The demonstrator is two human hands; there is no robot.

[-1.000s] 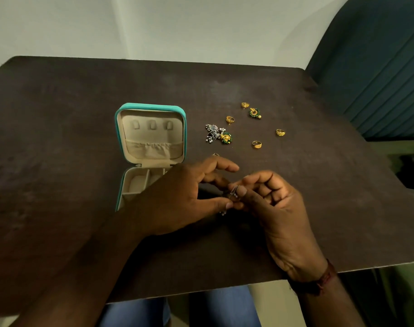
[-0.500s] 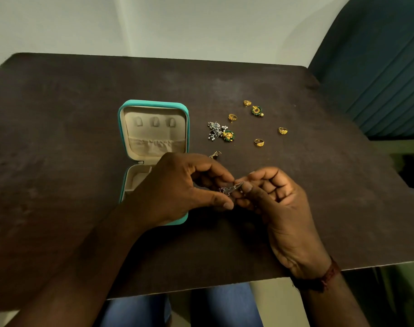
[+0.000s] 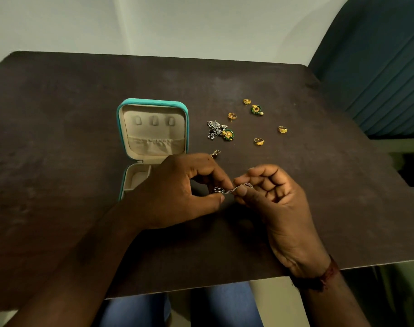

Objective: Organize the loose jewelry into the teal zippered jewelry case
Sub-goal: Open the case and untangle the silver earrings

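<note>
Above the tabletop (image 3: pixel 83 138), left hand (image 3: pixel 177 192) and right hand (image 3: pixel 272 199) each pinch, narrow grip, one silver earring (image 3: pixel 227 190) between them, just right of open teal case (image 3: pixel 152 128); remaining jewelry lies beyond.

Single head-worn view, wide-angle, looking forward and steeply down from above the near edge of a dark table (image 3: pixel 59 138). Close to the hands — left hand (image 3: pixel 177 192) and right hand (image 3: pixel 276 208) fill the lower middle, forearms running out through the bottom corners. Open teal case (image 3: pixel 121 128) just left of centre, loose jewelry (image 3: pixel 227 134) beyond the hands. Far table edge bowed by the lens, pale wall (image 3: pixel 177 24) above it, a blue padded surface (image 3: pixel 378 67) at upper right. Jeans (image 3: pixel 224 303) below the near edge — no second view to compare.
</note>
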